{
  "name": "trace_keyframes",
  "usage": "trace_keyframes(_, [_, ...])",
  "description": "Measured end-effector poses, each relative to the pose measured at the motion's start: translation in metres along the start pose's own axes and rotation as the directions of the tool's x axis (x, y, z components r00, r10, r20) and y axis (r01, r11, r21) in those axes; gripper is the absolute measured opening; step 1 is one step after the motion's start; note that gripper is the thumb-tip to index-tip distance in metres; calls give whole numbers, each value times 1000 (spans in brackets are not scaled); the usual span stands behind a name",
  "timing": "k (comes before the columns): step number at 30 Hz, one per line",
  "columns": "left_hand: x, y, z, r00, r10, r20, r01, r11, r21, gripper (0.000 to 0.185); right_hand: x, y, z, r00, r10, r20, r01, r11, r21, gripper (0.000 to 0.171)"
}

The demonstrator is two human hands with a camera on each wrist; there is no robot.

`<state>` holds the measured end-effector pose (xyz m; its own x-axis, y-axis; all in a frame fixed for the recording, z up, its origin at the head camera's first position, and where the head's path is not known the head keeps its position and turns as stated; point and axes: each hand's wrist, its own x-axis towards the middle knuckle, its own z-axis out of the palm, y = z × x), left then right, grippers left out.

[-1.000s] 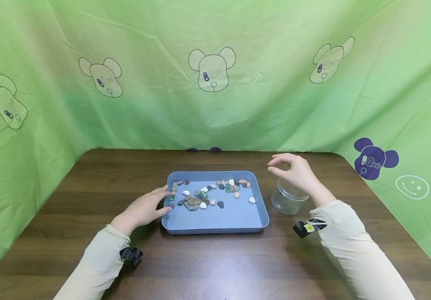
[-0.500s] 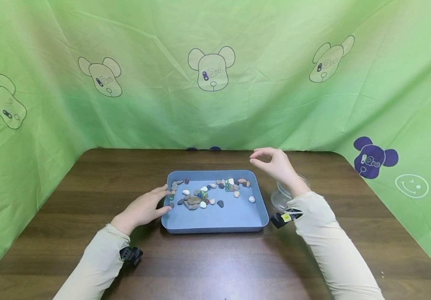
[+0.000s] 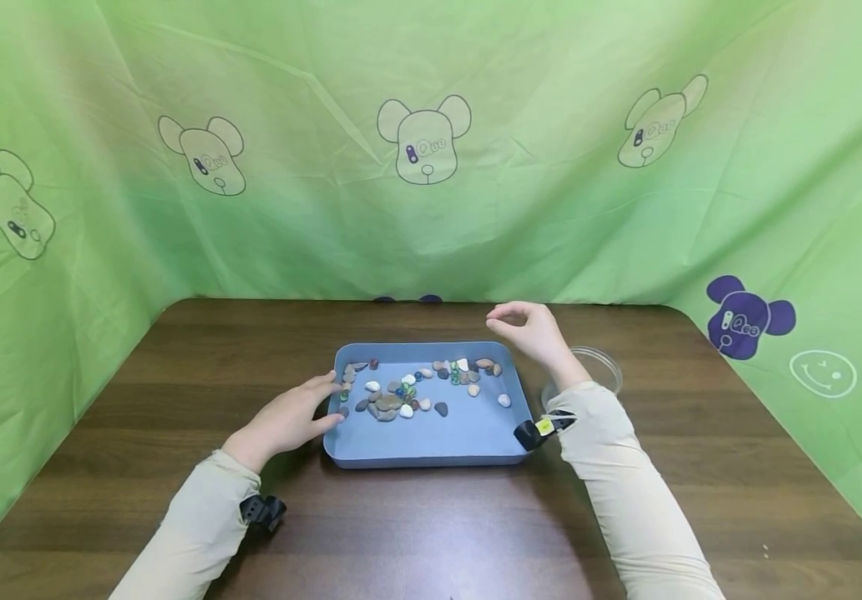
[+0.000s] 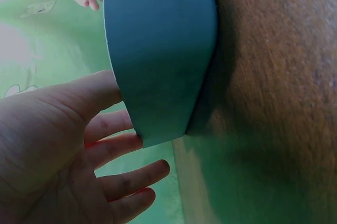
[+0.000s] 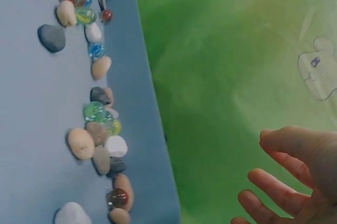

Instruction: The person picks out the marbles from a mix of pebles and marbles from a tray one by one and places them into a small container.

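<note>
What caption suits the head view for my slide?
Left hand rests on a blue tray of pebbles; right hand hovers above.

Left hand (image 3: 290, 416) flat, fingers straight; right hand (image 3: 527, 331) raised (loosely curled).

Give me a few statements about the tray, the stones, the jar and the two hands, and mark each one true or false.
1. The left hand rests against the left edge of the blue tray. True.
2. The right hand is pinching a white stone. False: it hovers over the tray's far right corner with fingers loosely curled and holds nothing.
3. The clear jar stands on the table to the right of the tray. True.
4. The stones and marbles are piled in the jar. False: they lie scattered in the tray; the jar looks empty.
5. The tray is red. False: it is blue.
</note>
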<state>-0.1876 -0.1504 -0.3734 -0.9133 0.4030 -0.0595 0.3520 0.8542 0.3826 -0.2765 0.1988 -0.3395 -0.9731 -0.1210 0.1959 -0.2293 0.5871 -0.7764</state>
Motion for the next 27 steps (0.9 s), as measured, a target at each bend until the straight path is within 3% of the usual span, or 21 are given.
trace_keyframes(19, [0, -1, 1, 1000, 6, -12, -6, 1000, 0, 49, 0, 23, 16, 998, 64, 24, -64, 998, -15, 22])
trace_keyframes(27, [-1, 0, 1, 1000, 6, -12, -6, 1000, -5, 49, -1, 28, 20, 982, 137, 128, -124, 987, -104, 21])
